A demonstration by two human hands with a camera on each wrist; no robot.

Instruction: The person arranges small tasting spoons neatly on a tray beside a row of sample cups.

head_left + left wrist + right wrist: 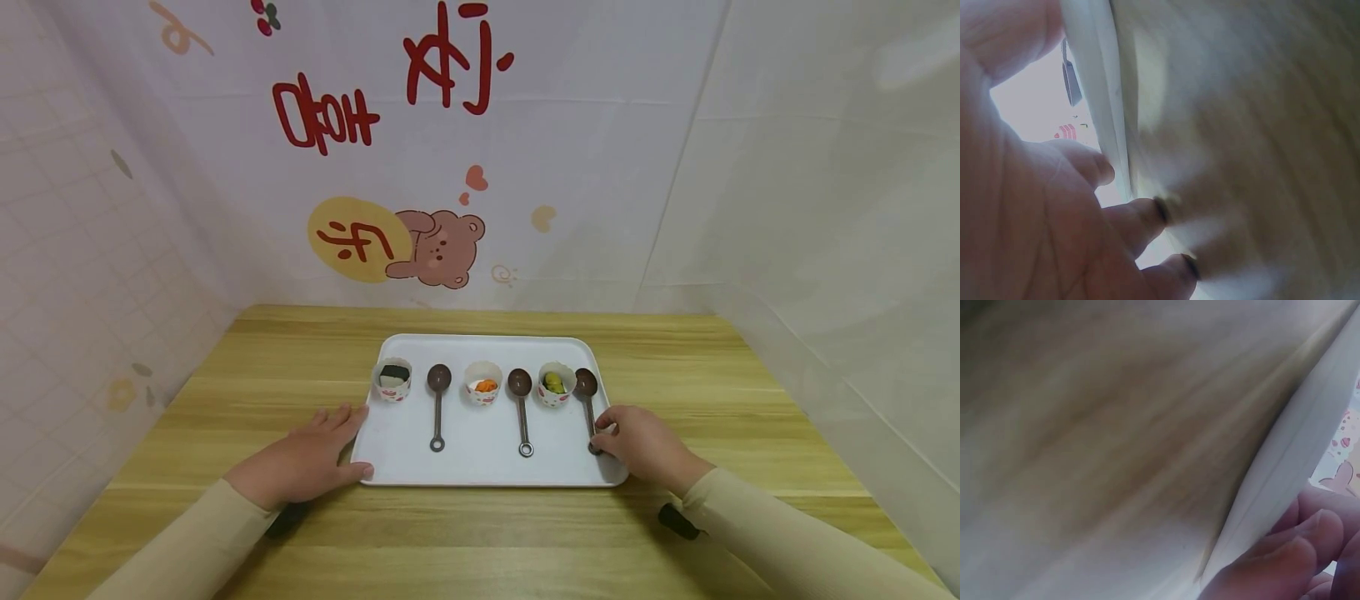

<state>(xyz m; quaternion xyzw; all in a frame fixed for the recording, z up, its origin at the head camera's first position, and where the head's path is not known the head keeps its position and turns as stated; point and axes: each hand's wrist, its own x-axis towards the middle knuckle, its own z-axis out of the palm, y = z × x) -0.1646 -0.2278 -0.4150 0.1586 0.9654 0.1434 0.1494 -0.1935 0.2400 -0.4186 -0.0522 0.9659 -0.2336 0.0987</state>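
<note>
A white tray (480, 437) lies on the table with three small paper cups and three brown spoons in a row. The left paper cup (391, 394) holds a black-and-white piece, the middle cup (482, 398) orange bits, the right cup (554, 399) yellow-green bits. My left hand (311, 458) rests at the tray's left edge, fingers spread and thumb on the rim. At the opposite end, my right hand (647, 446) pinches the handle of the right spoon (587, 384), its bowl beside the right cup. The left spoon (438, 378) and middle spoon (520, 382) lie untouched between cups.
A wood-grain table (487, 533) extends around the tray. Behind it hangs a white printed cloth (585, 150), with more pale cloth at both sides. Dark objects, partly hidden, show below both wrists.
</note>
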